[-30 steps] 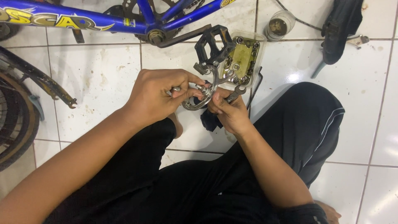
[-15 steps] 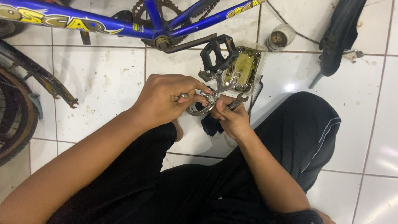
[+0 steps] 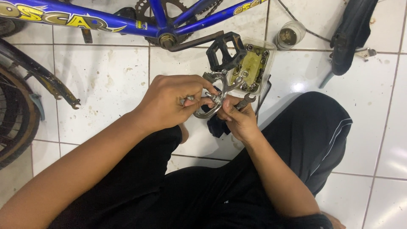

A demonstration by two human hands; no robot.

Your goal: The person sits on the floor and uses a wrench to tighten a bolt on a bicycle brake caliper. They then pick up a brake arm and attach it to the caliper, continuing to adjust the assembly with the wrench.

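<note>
1. the left hand (image 3: 169,104) pinches a curved metal brake caliper (image 3: 214,99), thumb and fingers closed around its bolt end and holding it above the lap.
2. the right hand (image 3: 239,118) is closed too: it steadies the caliper from below and grips a small spanner (image 3: 246,101), whose open head sticks out past the knuckles. a dark rag (image 3: 216,127) hangs under this hand; whether the fingers grip it cannot be told.
3. the caliper sits between both hands, in the air over the white tiled floor (image 3: 106,80), just in front of the knees of the black trousers (image 3: 309,135).
4. judged from the grip, the step in hand looks like working the caliper's nut or bolt by finger, with the spanner kept ready. the next move seems to call for a firm hold by the left hand while the spanner's head seats squarely on the nut, so it does not slip.
5. just beyond the hands lie a black pedal (image 3: 224,51) on its crank and a clear tray (image 3: 254,65) of small metal parts.
6. farther out: the blue bicycle frame (image 3: 106,21), a small jar (image 3: 290,36), a black saddle (image 3: 352,34), and a wheel (image 3: 17,118) at the left edge.
</note>
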